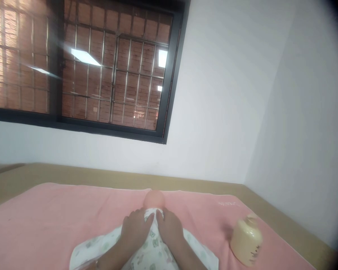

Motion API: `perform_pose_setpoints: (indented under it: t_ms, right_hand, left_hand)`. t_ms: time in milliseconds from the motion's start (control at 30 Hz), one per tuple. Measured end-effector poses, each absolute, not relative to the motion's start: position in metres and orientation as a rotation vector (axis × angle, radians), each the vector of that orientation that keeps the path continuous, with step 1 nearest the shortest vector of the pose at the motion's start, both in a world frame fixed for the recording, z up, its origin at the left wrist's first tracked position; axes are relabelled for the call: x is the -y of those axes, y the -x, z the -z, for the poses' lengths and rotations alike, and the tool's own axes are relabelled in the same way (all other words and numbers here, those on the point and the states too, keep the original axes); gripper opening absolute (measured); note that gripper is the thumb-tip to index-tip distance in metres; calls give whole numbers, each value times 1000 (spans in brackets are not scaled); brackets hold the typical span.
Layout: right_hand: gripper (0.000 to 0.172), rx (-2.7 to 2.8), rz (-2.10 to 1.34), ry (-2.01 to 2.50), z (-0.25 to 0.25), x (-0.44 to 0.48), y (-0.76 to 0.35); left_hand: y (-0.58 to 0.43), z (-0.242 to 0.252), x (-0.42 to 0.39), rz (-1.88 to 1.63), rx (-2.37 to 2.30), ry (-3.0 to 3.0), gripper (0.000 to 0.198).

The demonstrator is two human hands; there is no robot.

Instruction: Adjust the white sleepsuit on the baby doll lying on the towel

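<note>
A baby doll lies on a pink cloth (59,213), with only the top of its head (154,198) showing beyond my hands. A white patterned wrap (101,247) covers its body. My left hand (135,228) rests flat on the wrap at the doll's chest, fingers together and stretched toward the head. My right hand (170,227) lies beside it in the same way, just right of the middle. Both press on the fabric below the doll's neck.
A cream-coloured bottle (246,240) stands tilted on the pink cloth at the right. The cloth covers a tan surface (73,174) that meets white walls. A dark-framed barred window (101,75) is up on the left wall.
</note>
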State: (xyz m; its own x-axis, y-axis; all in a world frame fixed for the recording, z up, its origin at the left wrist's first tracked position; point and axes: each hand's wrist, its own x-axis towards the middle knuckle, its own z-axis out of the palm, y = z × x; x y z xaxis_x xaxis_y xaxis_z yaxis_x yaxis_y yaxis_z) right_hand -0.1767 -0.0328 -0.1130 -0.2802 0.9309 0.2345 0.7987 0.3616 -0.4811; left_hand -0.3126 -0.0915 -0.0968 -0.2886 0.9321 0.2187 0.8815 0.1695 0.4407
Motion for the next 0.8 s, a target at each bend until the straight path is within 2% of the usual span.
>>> perform_pose_setpoints:
  t_ms: [533,800]
  right_hand:
    - [47,2112,-346,1463,119,32,177]
    - [43,2109,-285,1468,117,35,177]
  left_hand:
    - [308,83,97,-662,-2346,-1792,50]
    - [311,93,94,-701,-2358,-1795,50]
